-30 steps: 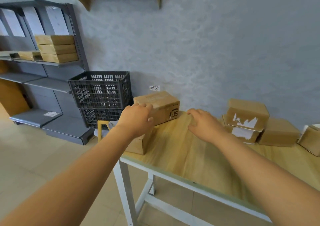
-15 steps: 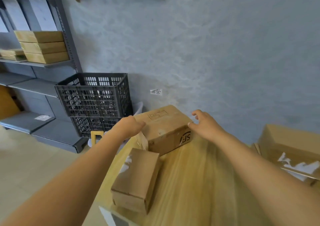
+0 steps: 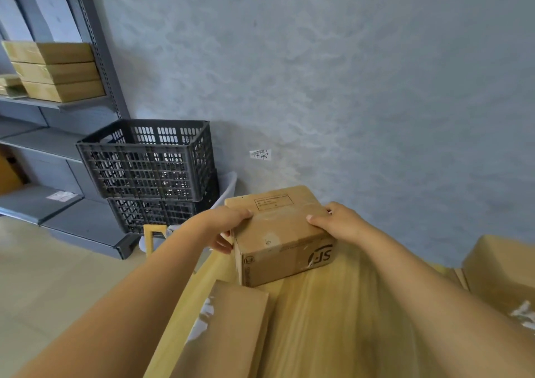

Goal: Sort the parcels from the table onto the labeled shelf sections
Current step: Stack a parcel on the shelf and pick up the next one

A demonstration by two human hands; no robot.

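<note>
**1 box in hand, most of the sorting still ahead**

The cardboard box (image 3: pixel 279 233) you are handling sits at the far left corner of the bench (image 3: pixel 333 319), its printed face toward you and a small label on top. Your left hand (image 3: pixel 225 227) clasps its left edge, thumb on the lid and fingers curled down the side; your right hand (image 3: pixel 338 221) wraps the right edge the same way. Both grips look firm, though I cannot tell if the box has left the wood yet.

Nearer you lies a flat parcel (image 3: pixel 231 328), and another box (image 3: pixel 500 270) sits at the right edge, so at least 3 remain on the bench. On the shelf (image 3: pixel 72 104) at the left, a stack of 3 boxes (image 3: pixel 58 72) already rests, so I judge the work only partly done.
</note>
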